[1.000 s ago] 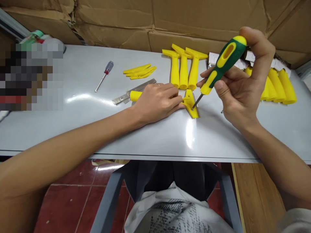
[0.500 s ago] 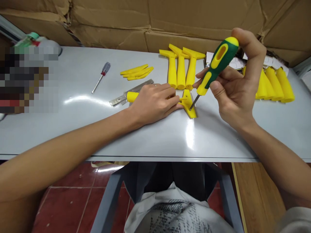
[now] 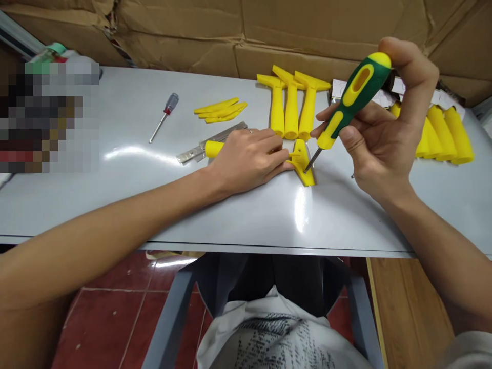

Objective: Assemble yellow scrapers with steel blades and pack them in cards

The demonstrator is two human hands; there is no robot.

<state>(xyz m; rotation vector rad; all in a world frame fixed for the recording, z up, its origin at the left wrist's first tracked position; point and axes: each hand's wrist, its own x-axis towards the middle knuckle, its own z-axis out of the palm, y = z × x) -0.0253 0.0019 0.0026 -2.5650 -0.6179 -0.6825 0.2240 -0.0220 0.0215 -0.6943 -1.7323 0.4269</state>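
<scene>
My left hand is wrapped over the handle of a yellow scraper, pressing it flat on the table. A thin metal edge shows along the scraper's right side. My right hand grips a green and yellow screwdriver, a finger resting on its butt end. The screwdriver leans to the right, and its tip touches the lower part of the scraper's head. Behind my left hand lie flat metal blades, partly covered by the hand.
Three yellow scraper bodies lie behind the hands. Thin yellow pieces and a small screwdriver are to their left. At the right, more yellow handles lie by white boxes. Cardboard stands along the back.
The view has shifted slightly. My right hand stays on the screwdriver, with its tip still at the scraper's head. My left hand keeps its hold.
</scene>
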